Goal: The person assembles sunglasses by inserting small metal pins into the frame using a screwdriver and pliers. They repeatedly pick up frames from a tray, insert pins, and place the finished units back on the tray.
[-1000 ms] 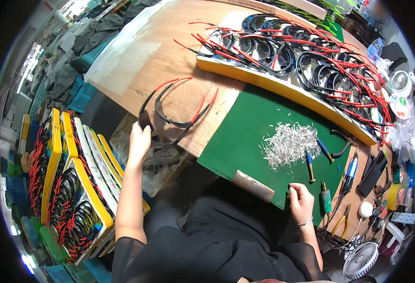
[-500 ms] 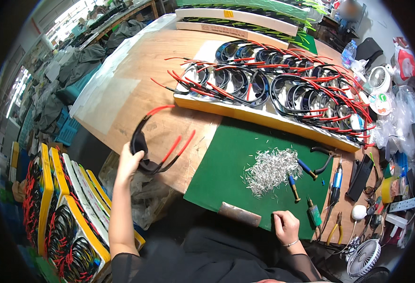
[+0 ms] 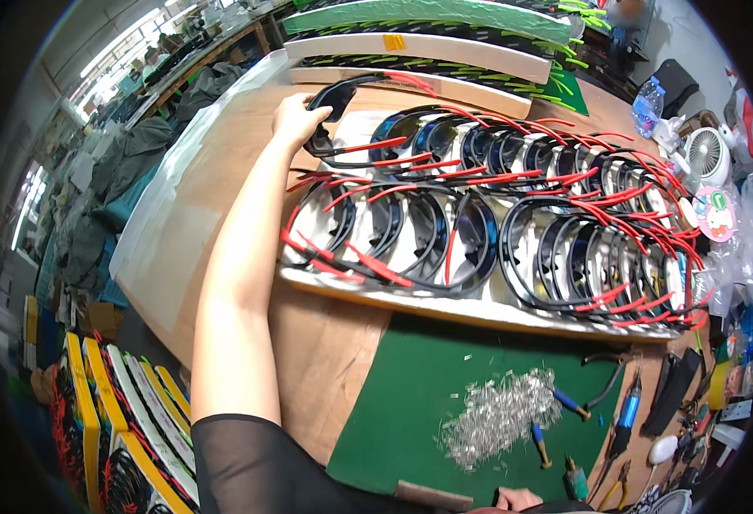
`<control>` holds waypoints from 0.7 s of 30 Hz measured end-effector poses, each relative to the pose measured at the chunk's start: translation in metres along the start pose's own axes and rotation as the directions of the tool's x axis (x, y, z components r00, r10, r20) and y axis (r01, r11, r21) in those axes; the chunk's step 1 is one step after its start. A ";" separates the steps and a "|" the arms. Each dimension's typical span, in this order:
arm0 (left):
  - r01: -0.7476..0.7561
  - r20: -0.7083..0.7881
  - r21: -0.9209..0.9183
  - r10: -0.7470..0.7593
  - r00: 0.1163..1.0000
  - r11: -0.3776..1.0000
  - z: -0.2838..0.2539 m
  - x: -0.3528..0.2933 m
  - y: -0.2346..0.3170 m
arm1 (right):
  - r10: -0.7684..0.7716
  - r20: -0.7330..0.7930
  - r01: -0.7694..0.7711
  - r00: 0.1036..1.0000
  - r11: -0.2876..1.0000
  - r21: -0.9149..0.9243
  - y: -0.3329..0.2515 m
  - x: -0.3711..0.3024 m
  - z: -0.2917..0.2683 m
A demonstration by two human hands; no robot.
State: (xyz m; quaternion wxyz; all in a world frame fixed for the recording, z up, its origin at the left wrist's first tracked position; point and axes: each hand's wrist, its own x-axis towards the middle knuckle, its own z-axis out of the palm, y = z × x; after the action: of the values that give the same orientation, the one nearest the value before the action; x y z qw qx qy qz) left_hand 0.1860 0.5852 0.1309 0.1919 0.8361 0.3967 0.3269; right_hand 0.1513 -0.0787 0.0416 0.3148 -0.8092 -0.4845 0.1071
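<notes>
Fingers [image 3: 306, 104] of left hand [image 3: 293, 116]: curled shut on black cable coil [image 3: 342, 128] over white tray [image 3: 479, 301]. Right hand [image 3: 517, 499]: grip cannot be told.

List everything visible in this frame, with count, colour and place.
coil: one, black with red ends, held at the tray's far left corner
coils: many, black with red ends, in rows on the tray
tray: one, white, across the table
mat: one, green, near table edge
metal bits: a pile, silver, on the mat
hand tools: several, blue and dark handles, right of the mat
fan: one, white, far right
bottle: one, clear, far right
far trays: a few, white and green, behind
stacked trays: several, yellow and white edges, lower left on the floor
left hand: gripping the held coil
right hand: at the bottom edge, mostly cut off
</notes>
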 end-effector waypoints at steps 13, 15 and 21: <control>0.089 0.152 0.356 -0.151 0.977 0.930 0.076 0.008 -0.005 | 0.081 0.162 -0.089 0.983 0.995 0.040 -0.005 0.033 -0.017; 0.127 0.174 0.490 -0.240 0.955 0.862 0.084 0.004 0.009 | 0.081 0.154 -0.088 0.985 0.995 0.041 -0.006 0.033 -0.017; 0.245 0.430 -0.152 -0.159 0.889 0.957 0.081 0.008 -0.025 | 0.114 0.149 -0.124 0.982 0.991 0.056 -0.007 0.028 -0.022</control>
State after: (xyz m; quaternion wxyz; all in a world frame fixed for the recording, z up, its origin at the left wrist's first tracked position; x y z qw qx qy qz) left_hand 0.2326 0.6025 0.0619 0.3885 0.8161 0.3970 0.1592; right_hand 0.1709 -0.0616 0.0661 0.2978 -0.8160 -0.4532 0.2003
